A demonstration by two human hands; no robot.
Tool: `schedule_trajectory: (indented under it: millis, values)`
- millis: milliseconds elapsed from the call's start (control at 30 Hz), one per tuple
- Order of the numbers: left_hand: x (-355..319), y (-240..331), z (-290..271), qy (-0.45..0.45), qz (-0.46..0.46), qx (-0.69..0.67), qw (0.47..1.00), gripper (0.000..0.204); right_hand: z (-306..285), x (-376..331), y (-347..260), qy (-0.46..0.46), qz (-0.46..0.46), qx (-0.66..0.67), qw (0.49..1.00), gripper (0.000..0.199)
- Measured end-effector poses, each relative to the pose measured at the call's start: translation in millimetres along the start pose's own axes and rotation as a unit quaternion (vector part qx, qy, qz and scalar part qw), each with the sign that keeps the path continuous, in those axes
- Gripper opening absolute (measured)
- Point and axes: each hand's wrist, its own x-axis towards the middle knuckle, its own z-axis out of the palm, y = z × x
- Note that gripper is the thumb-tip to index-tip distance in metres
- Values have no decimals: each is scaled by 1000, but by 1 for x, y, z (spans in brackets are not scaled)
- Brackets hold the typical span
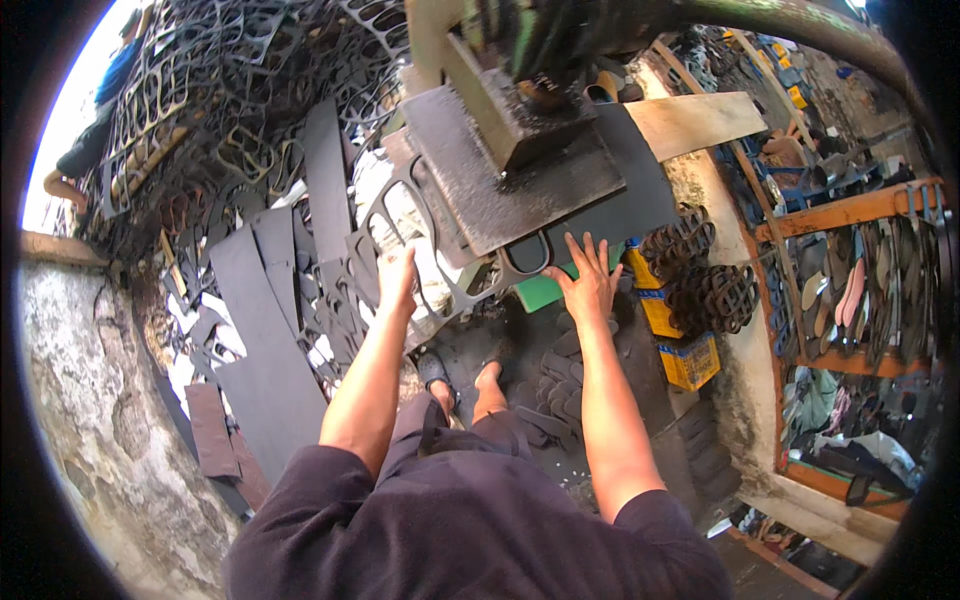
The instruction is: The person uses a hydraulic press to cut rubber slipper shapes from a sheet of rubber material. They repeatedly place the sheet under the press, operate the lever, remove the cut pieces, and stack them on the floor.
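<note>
Under the dark metal press plate (515, 165) lies a black sheet (648, 190), its right part whole and its left part cut into a lattice of sole-shaped holes. My left hand (397, 278) is closed round a narrow strip of that holed part. My right hand (590, 282) has its fingers spread, fingertips on the sheet's near edge. Beside its thumb, a dark sole-shaped loop (526, 256) juts out from below the plate; whether it is a cutting die or a cut outline I cannot tell. A green board (540, 292) shows beneath.
Leftover lattice sheets (235, 90) heap at the far left. Long dark strips (265, 350) lie nearer. Yellow-and-blue boxes (690, 362) stand at right with dark looped cut-outs (712, 298) on top. Loose soles (562, 385) cover the floor near my feet. Shelves (850, 290) of soles line the right.
</note>
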Motion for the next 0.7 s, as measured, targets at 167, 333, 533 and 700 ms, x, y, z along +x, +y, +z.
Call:
schedule_trajectory:
  millis: [167,333,533,700]
  values:
    - [-24,57,-12,-135,43,-149,979,25,0,49,14,14,32,46,998,75]
    - [-21,109,-6,-150,122,-123,973,41,-4,92,7,-25,66,61,996,69]
    - [-138,210,54,-63,459,-113,879,42,-67,89,31,-134,0,60,989,77]
    - [-347,376,155,-207,747,-81,626,30,-389,112,33,435,-146,-59,886,56]
